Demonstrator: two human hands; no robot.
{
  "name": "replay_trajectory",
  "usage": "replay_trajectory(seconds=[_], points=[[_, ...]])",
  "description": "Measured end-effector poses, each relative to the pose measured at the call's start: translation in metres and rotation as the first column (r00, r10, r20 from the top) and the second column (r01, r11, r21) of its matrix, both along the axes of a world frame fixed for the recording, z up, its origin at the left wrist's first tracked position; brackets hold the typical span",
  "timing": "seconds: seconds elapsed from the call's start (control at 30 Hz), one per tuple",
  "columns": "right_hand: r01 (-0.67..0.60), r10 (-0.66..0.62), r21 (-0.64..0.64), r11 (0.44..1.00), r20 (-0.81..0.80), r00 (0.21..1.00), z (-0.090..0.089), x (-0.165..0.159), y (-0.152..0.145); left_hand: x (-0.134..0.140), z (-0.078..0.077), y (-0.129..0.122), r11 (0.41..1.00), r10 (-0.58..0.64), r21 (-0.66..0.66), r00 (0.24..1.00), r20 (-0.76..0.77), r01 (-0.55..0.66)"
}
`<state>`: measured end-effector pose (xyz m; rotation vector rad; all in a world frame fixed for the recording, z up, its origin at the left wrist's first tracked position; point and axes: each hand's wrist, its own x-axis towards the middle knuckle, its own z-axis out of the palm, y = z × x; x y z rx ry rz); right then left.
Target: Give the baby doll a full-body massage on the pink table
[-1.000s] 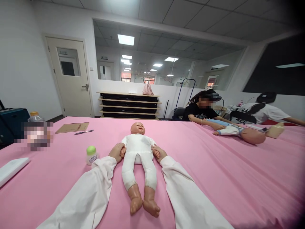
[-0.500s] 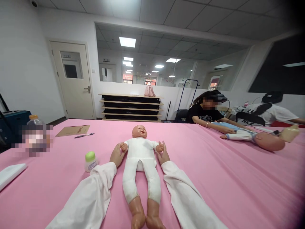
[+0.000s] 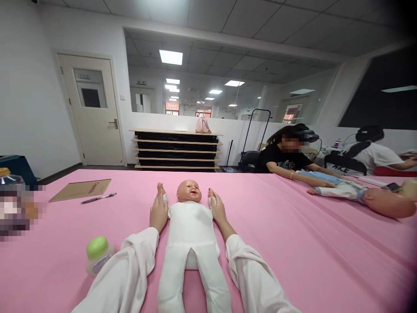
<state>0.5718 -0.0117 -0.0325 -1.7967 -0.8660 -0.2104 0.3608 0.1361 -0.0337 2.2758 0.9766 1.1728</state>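
A baby doll [image 3: 190, 228] in a white suit lies on its back before me, its head away from me and its legs toward me. My left hand [image 3: 158, 214] is closed around the doll's arm on the left side of its body, and that arm points up beside the head. On the other side, my right hand [image 3: 218, 213] grips the second arm, which is raised likewise. Only the doll's small hands show past my fingers. A jar with a green lid [image 3: 97, 254] stands left of my left sleeve.
The table has a pink cover [image 3: 293, 256]. A brown notebook [image 3: 80, 190] and a pen [image 3: 98, 198] lie at the far left, near a blurred bottle [image 3: 13, 182]. At the right, a person in a black shirt [image 3: 286, 158] handles another doll [image 3: 387, 202]. Another person sits beyond.
Both my hands have raised the doll's arms from beside its shoulders to alongside its head. The view has come closer, and the doll's feet have left the picture.
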Motion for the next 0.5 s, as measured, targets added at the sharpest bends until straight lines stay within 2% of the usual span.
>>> replay_trajectory(seconds=[0.13,0.2,0.37,0.5], points=[[-0.046,0.04,-0.065,0.997,-0.093,0.995,-0.008,0.015,0.003,0.008,0.002,0.012,0.987,0.023,-0.146,0.969,-0.246,-0.061],[-0.042,0.032,-0.079,0.996,-0.12,0.992,-0.01,0.018,0.003,0.009,0.001,0.016,0.982,0.027,-0.168,0.952,-0.305,-0.081],[-0.03,0.022,-0.068,0.997,-0.123,0.992,-0.005,0.01,-0.002,0.007,-0.003,0.017,0.985,0.032,-0.157,0.973,-0.229,-0.069],[0.018,-0.02,-0.021,1.0,-0.075,0.997,0.002,-0.008,-0.011,-0.005,0.001,0.007,0.98,0.122,-0.158,0.992,-0.03,-0.125]])
